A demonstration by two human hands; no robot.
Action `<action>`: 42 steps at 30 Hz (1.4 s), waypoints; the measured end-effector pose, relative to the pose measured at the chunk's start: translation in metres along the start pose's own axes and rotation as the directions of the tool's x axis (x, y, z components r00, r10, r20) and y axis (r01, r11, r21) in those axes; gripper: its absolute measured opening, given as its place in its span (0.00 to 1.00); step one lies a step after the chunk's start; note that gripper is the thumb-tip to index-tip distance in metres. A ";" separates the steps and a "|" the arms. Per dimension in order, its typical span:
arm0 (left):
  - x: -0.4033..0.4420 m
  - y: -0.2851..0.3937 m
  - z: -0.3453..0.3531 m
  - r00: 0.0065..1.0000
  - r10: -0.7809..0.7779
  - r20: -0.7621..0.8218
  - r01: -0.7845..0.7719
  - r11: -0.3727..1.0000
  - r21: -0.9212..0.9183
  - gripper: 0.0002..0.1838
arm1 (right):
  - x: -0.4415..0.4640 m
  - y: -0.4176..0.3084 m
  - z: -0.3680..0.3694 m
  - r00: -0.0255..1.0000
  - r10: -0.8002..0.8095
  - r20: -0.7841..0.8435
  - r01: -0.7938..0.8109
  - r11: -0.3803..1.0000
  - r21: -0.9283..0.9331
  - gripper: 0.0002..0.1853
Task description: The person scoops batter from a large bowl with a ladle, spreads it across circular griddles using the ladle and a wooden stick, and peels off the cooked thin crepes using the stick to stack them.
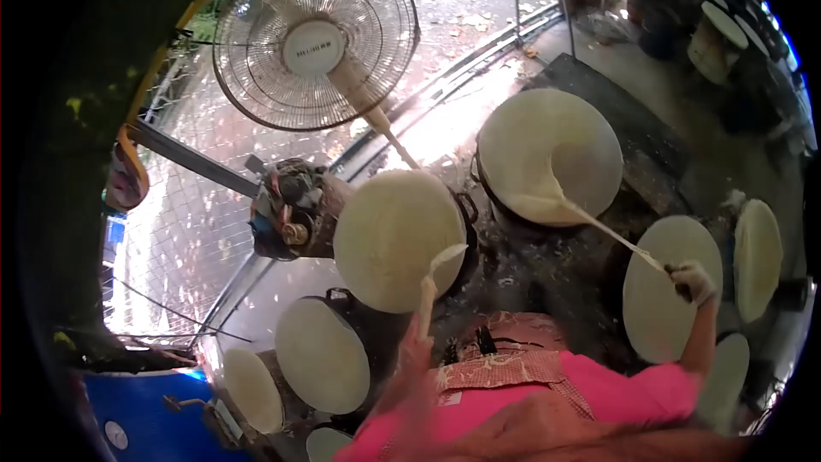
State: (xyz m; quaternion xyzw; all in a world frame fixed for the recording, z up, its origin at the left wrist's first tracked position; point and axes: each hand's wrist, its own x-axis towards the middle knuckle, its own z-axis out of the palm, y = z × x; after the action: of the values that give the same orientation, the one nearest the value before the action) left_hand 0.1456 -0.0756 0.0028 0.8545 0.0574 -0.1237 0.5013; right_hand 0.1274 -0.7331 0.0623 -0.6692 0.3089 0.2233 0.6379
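My right hand (694, 282), in a pale glove or wrap, grips the handle of a long-handled paddle (616, 234). The paddle's whitish, coated end lies on the front edge of a large round pan (522, 133) with a pale surface, beside a smoother round patch. My left hand (421, 332) is blurred, its fingers hard to make out. From it a pale, flat-ended tool (430, 280) points up over the right edge of a second pale round pan (385, 235). That pan has a dark handle at its right side.
Several more pale rounds stand about, including one on the right (671, 278) and one at lower left (321, 355). A standing fan (313, 49) is ahead on the left, near a wire fence. A cluttered stump-like stand (299, 210) adjoins the second pan. A blue barrel (145, 411) sits at lower left.
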 end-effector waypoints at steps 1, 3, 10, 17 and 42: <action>-0.001 -0.007 -0.010 0.999 0.027 0.035 -0.029 0.997 0.068 0.36 | -0.020 0.024 0.039 0.995 0.026 -0.099 -0.002 0.972 0.233 0.10; -0.002 -0.022 -0.024 0.991 -0.066 0.118 0.084 0.985 -0.150 0.36 | -0.034 0.058 0.111 0.960 0.027 -0.278 -0.018 0.999 0.035 0.13; -0.017 0.033 -0.062 0.883 -0.222 0.413 0.447 0.664 -0.599 0.39 | 0.070 0.028 0.377 0.708 -0.566 -0.422 0.283 0.775 -0.564 0.14; -0.044 0.007 -0.091 0.787 0.141 0.600 0.558 0.250 -0.791 0.35 | 0.021 0.054 0.313 0.602 -0.519 -0.607 0.047 0.782 -0.622 0.14; -0.016 0.014 -0.024 0.416 0.176 0.892 0.908 -0.027 -0.418 0.07 | 0.086 -0.010 0.241 0.514 -0.687 -0.513 0.224 0.685 -0.693 0.13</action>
State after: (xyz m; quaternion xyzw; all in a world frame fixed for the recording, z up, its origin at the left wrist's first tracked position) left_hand 0.1371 -0.0617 0.0302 0.0813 0.1800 -0.5628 0.8027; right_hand 0.2182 -0.5052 -0.0112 -0.9081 0.2655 -0.1781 0.2705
